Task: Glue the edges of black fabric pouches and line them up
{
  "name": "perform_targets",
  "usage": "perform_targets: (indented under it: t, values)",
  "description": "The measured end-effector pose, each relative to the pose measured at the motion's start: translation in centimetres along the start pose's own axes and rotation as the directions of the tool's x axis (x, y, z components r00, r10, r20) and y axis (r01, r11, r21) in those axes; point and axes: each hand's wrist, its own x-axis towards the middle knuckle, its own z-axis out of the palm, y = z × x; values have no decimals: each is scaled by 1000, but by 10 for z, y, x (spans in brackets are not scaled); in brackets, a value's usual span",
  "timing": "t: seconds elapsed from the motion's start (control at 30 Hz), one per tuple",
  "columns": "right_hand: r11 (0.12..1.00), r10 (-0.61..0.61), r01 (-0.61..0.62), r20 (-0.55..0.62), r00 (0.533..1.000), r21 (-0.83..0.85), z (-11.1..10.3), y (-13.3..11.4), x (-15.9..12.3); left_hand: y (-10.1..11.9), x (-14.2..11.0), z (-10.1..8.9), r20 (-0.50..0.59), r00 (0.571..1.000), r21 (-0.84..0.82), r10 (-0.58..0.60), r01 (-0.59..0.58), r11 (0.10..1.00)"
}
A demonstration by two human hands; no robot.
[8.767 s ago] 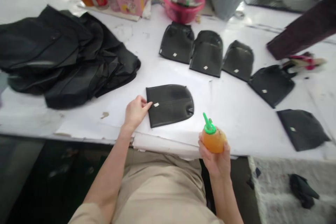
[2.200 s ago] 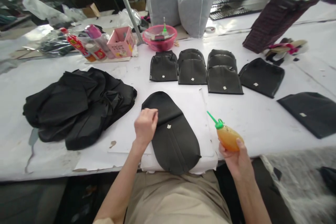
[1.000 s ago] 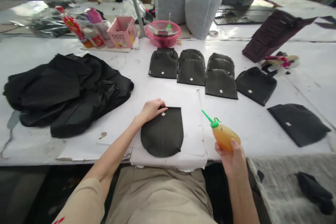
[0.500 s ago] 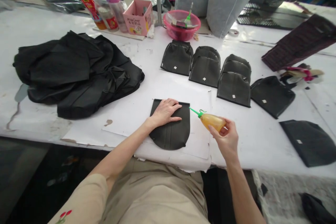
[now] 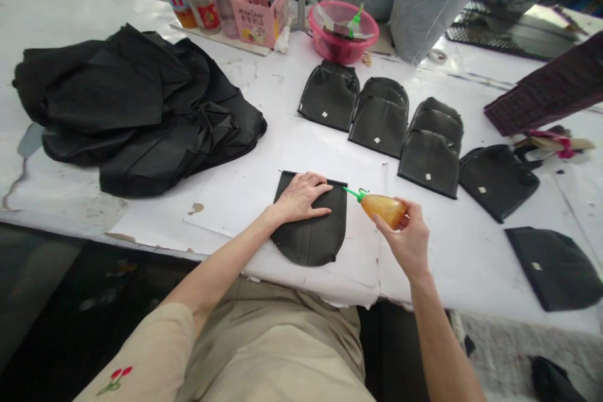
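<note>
Directly in front of me a black rounded fabric piece [image 5: 313,242] lies flat, its straight edge facing away. My left hand [image 5: 301,198] rests on it with fingers spread, pressing near the straight edge. In my right hand [image 5: 409,232] is a glue bottle [image 5: 384,208] with amber liquid and a green nozzle, tilted to the left. The nozzle tip meets or nearly meets the piece's far right corner; actual contact I cannot tell.
A heap of black fabric [image 5: 136,113] covers the left. Several similar black pieces [image 5: 379,116] form a row to the right. Behind stand a pink box [image 5: 259,12], a pink basin [image 5: 343,38] and bottles [image 5: 207,6]. A dark red bag [image 5: 546,88] leans at far right.
The glue bottle's nozzle has come closer to the fabric piece's far right corner. My left hand stays on the piece. The whole view has shifted slightly.
</note>
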Motion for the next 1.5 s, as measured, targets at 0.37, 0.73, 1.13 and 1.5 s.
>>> perform_targets:
  t: [0.37,0.73,1.13,1.5]
  values:
    - [991,-77,82,53,996,-109,-13,-6,-6,-1,-2,2,-25,1000,-23,11,-11,1000]
    - [995,-43,47,43,998,-88,-10,-1,-1,0,-1,1,-21,1000,-24,8,-9,1000]
    - [999,5,-3,40,999,-38,-10,-2,0,0,-2,0,-22,1000,-37,3,-4,999]
    - [998,46,-43,65,997,-45,-25,-10,-28,-1,-2,0,-14,1000,-16,7,-7,1000]
